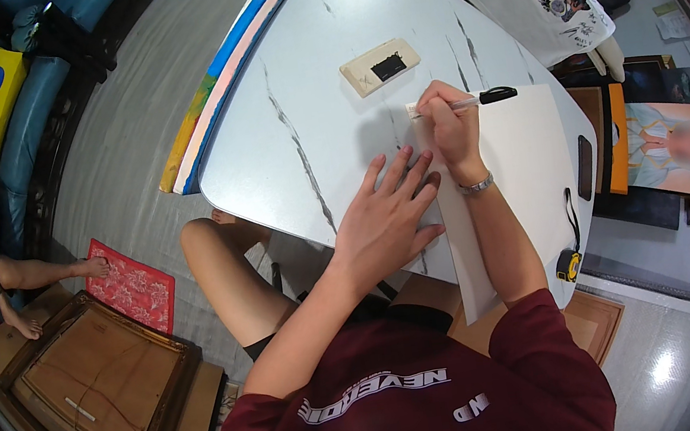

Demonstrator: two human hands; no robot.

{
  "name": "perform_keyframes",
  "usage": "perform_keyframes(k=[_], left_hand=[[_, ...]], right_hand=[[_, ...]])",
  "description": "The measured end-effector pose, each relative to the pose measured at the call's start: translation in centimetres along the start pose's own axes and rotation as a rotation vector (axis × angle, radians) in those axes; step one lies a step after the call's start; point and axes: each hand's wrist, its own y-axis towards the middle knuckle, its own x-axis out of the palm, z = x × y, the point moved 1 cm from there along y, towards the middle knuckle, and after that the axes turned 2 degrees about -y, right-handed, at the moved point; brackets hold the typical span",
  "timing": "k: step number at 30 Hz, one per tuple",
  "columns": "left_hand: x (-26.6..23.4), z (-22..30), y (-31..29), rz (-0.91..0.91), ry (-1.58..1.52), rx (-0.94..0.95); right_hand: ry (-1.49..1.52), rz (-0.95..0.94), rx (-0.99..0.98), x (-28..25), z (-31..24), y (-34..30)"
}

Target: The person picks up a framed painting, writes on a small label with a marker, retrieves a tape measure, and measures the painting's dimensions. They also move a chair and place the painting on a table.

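My right hand (pixel 454 133), with a watch at the wrist, grips a pen (pixel 469 101) with a clear barrel and a black end. The pen is at the far left corner of a large off-white sheet (pixel 526 165), where small marks show. My left hand (pixel 382 221) lies flat with fingers spread, its fingertips at the sheet's left edge. The sheet rests on a white marble-patterned table (pixel 257 144) and extends past its near edge. Beyond my hands lies a cream rectangular block (pixel 357 76) with a dark patch on it.
A phone (pixel 585 168) and a yellow-black tape measure (pixel 569 265) lie at the table's right side. Long boards (pixel 214 115) lean along the left edge. Paintings (pixel 671 146) stand at right. At left, a seated person's leg (pixel 47 269) reaches a red mat (pixel 132 285) near framed panels (pixel 97 388).
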Motion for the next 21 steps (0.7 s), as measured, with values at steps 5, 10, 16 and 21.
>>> perform_keyframes(k=[5, 10, 16, 21], left_hand=[[0.01, 0.05, 0.03, -0.002, -0.004, -0.002], [0.09, -0.05, -0.01, 0.009, -0.008, -0.002], [0.08, -0.12, 0.03, 0.011, -0.008, 0.002], [0.09, -0.16, 0.03, 0.013, -0.014, 0.002]], right_hand=[[0.027, 0.004, -0.018, -0.05, 0.21, 0.11], [-0.008, -0.01, -0.022, -0.05, 0.22, 0.21], [-0.009, -0.014, 0.0, -0.07, 0.28, 0.13], [-0.039, 0.002, -0.008, 0.05, 0.08, 0.17]])
